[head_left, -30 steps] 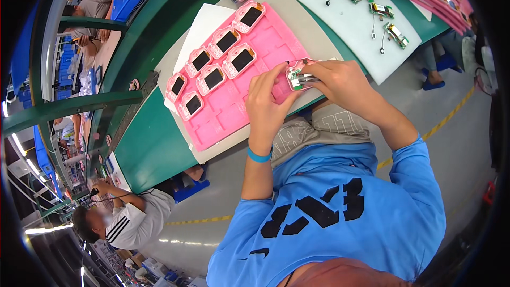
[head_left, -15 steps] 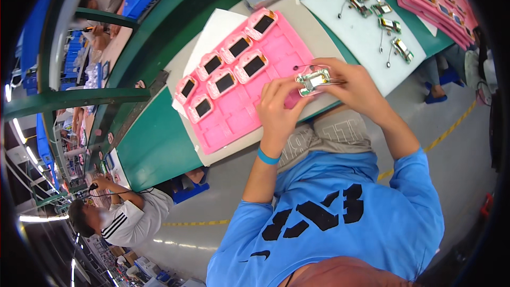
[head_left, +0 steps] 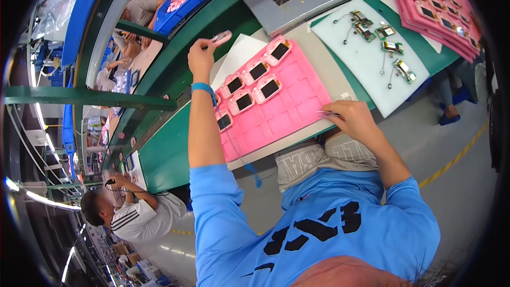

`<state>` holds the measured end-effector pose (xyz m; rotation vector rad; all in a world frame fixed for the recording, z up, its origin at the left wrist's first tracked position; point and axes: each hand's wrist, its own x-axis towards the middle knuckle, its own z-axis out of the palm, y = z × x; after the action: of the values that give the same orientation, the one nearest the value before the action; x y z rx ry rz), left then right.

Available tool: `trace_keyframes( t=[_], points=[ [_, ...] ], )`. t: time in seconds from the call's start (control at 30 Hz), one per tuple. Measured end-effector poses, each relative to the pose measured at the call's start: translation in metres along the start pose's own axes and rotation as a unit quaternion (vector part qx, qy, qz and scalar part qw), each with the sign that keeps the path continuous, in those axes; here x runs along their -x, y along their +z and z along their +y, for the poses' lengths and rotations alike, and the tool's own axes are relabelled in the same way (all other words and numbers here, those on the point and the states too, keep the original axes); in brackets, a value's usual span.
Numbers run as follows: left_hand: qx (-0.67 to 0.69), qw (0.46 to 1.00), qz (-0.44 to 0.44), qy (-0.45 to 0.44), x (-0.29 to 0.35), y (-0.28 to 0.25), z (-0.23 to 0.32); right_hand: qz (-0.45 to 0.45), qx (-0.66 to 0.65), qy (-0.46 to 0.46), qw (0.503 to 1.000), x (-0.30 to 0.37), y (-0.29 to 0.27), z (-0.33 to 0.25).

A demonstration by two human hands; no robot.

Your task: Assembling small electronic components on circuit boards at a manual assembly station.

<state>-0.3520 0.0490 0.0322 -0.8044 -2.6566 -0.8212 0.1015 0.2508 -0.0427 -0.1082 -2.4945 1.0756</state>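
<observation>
Raised over the far left corner of the pink tray [head_left: 297, 109], my left hand [head_left: 202, 57] is closed on a small pink-and-white device casing [head_left: 222, 37], seen nearly edge-on. My right hand [head_left: 353, 117] is beside the tray's right edge, pinching thin metal tweezers [head_left: 329, 114] whose tips point left. Several pink casings with dark screens, such as this pink casing [head_left: 265, 89], lie in the tray's left and far pockets. My left forearm partly hides the tray's left edge. A blue wrist strap [head_left: 203, 88] circles my left wrist, its cord trailing across the tray.
On a white foam sheet [head_left: 366, 56] at the right lie several circuit boards [head_left: 392, 47] with wires. Beyond are stacked pink trays [head_left: 435, 13] and a grey metal box [head_left: 303, 0]. A green rail [head_left: 90, 96] crosses at left, where a co-worker [head_left: 133, 207] sits.
My hands, together over a circuit board before, have parted. The left has moved far and left, now holding a pink casing; the right has lowered slightly with the tweezers. My view has shifted.
</observation>
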Motion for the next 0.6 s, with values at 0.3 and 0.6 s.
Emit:
trace_keyframes(
  t=[0.3,0.6],
  points=[
    [-0.138,0.981,0.067,0.116,0.014,0.027,-0.025,0.227,0.059,0.281,0.931,0.045,-0.116,0.059],
    [-0.083,0.960,-0.133,0.233,0.124,0.025,0.169,0.180,0.148,0.302,0.925,0.024,-0.146,0.083]
  ],
)
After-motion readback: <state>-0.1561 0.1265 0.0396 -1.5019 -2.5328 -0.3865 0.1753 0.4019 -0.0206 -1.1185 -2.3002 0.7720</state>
